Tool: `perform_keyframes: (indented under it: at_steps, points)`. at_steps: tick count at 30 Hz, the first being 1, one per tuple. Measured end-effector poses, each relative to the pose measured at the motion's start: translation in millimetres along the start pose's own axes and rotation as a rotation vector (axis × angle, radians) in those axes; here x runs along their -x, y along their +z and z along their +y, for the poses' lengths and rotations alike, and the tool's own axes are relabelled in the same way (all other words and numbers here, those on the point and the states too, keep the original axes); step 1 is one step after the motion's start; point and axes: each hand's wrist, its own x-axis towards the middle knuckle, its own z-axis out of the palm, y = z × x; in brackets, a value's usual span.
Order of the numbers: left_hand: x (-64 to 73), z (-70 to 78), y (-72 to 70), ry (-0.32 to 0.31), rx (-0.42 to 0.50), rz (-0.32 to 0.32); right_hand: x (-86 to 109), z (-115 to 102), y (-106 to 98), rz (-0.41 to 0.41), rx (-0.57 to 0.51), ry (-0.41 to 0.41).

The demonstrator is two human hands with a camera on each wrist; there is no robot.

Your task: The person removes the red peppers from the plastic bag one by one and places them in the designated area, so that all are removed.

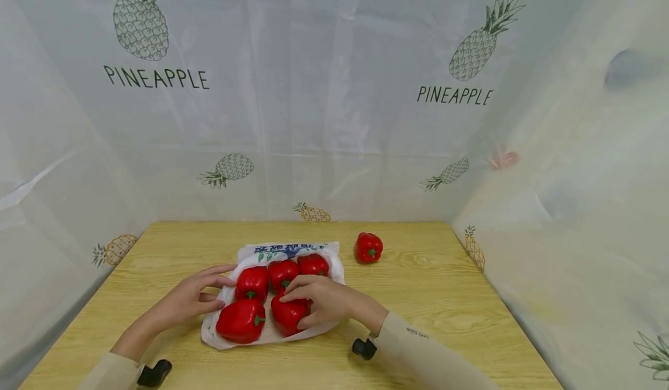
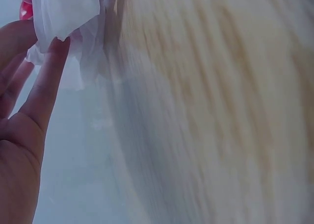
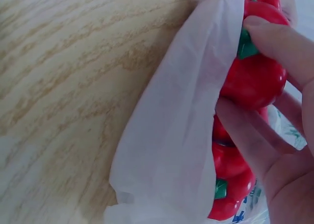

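Several red bell peppers lie on a white plastic bag (image 1: pixel 272 336) with blue print. My right hand (image 1: pixel 323 302) grips the front right bell pepper (image 1: pixel 286 319), thumb and fingers at its sides; the right wrist view shows its green stem near a fingertip. My left hand (image 1: pixel 190 299) touches the bag's left edge with extended fingers, close to the front left bell pepper (image 1: pixel 240 322) and the left bell pepper (image 1: pixel 252 283). Behind the right hand sit a middle bell pepper (image 1: pixel 283 273) and a back right bell pepper (image 1: pixel 313 264). In the right wrist view, a bag flap (image 3: pixel 171 121) partly hides the peppers.
Another red bell pepper (image 1: pixel 369 248) stands apart on the wooden table (image 1: pixel 434 309), right of the bag. A pale curtain (image 1: pixel 313 105) printed with pineapples encloses the table's back and sides.
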Motion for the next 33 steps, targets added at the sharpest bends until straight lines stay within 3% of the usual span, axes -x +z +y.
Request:
perform_keyframes:
  at_steps: [5,13,23,33]
  points:
    - [-0.3,-2.1,1.3,0.021,0.01,-0.008,2.8,-2,-1,-0.016,-0.035,0.028]
    - [-3.0,0.2,1.7,-0.028,-0.005,-0.01,7.3,1,-1,-0.036,-0.1,0.063]
    - [-0.3,-0.3,3.0,-0.02,-0.008,-0.002,6.3,1,4,-0.017,-0.123,0.059]
    - [-1.3,0.3,0.8,-0.02,-0.02,-0.007,15.5,1,-13,0.04,-0.151,0.096]
